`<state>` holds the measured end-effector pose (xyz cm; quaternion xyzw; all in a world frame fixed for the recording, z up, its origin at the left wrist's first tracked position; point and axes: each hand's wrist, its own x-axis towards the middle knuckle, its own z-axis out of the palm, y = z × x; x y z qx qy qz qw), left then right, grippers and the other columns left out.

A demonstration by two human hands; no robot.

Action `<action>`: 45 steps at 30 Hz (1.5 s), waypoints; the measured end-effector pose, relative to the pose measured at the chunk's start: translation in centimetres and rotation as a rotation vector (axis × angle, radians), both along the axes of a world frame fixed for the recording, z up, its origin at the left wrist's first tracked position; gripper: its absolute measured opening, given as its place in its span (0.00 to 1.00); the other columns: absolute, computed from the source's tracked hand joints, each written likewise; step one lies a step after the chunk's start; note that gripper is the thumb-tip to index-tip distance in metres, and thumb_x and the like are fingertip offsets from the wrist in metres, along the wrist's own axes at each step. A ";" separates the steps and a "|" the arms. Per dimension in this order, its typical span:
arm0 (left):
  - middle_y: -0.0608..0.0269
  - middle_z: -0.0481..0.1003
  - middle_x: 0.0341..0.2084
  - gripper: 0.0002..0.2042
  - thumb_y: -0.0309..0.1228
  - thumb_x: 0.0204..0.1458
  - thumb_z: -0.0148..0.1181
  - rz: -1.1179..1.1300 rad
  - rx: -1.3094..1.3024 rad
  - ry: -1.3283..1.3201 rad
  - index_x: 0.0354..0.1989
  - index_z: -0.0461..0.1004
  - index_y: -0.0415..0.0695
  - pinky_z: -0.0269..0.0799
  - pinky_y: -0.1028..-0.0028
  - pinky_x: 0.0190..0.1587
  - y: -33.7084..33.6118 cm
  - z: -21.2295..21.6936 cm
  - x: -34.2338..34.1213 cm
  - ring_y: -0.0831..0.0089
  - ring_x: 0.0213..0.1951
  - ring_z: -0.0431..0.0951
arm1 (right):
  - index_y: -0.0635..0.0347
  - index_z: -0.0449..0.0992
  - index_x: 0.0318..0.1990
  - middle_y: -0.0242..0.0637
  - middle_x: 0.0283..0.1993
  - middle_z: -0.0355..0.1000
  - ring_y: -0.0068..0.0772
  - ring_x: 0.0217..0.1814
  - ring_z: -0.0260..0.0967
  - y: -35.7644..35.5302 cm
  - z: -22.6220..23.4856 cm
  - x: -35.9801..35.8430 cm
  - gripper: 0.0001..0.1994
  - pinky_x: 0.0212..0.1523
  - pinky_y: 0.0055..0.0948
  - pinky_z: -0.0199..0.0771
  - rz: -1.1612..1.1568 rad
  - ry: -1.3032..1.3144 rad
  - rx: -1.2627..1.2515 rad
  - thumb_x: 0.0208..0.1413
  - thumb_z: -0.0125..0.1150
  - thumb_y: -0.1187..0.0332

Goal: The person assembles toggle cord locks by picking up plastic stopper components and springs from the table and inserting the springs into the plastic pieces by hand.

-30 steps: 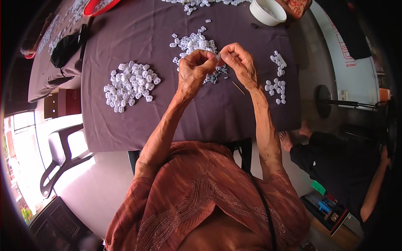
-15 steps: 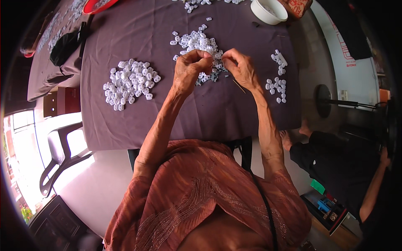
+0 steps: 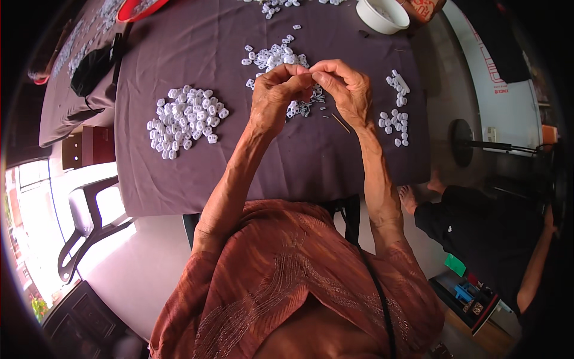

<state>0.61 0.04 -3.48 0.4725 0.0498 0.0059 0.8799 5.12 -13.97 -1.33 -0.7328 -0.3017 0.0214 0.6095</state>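
My left hand and my right hand meet fingertip to fingertip above the table. Both are closed in a pinch, and whatever they hold is hidden by the fingers. Just behind them lies a heap of small white plastic pieces. Small grey metal-looking bits lie partly covered under the hands. Beside my right wrist rests a thin stick-like piece. To the left spreads a larger pile of white pieces with dark holes.
Several white pieces lie near the right table edge. A white bowl and a red basin stand at the back of the brown cloth. A grey chair is at left; another person's dark-clothed legs are at right.
My right hand has moved left and slightly up, so its fingertips now touch those of my left hand. The piles stay as they were.
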 end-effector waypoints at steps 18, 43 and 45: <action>0.55 0.74 0.28 0.08 0.22 0.46 0.56 0.080 -0.074 -0.118 0.35 0.70 0.34 0.72 0.73 0.37 -0.4 4.0 -0.4 0.70 0.31 0.75 | 0.64 0.69 0.33 0.32 0.32 0.71 0.19 0.34 0.66 -0.6 4.9 0.1 0.04 0.37 0.17 0.66 -0.008 -0.177 -0.097 0.54 0.50 0.73; 0.60 0.74 0.23 0.06 0.22 0.44 0.58 0.119 0.033 -0.138 0.31 0.74 0.34 0.69 0.79 0.33 -0.7 5.3 -1.4 0.77 0.26 0.73 | 0.63 0.69 0.34 0.32 0.31 0.71 0.20 0.30 0.67 -0.6 6.4 -1.0 0.03 0.32 0.18 0.67 -0.042 -0.323 -0.226 0.53 0.52 0.74; 0.60 0.74 0.23 0.06 0.22 0.44 0.59 0.125 0.049 -0.134 0.31 0.74 0.34 0.69 0.80 0.33 -0.7 5.5 -1.5 0.77 0.26 0.73 | 0.63 0.69 0.34 0.33 0.30 0.71 0.21 0.29 0.67 -0.4 6.4 -1.1 0.03 0.32 0.19 0.67 -0.050 -0.350 -0.236 0.53 0.52 0.74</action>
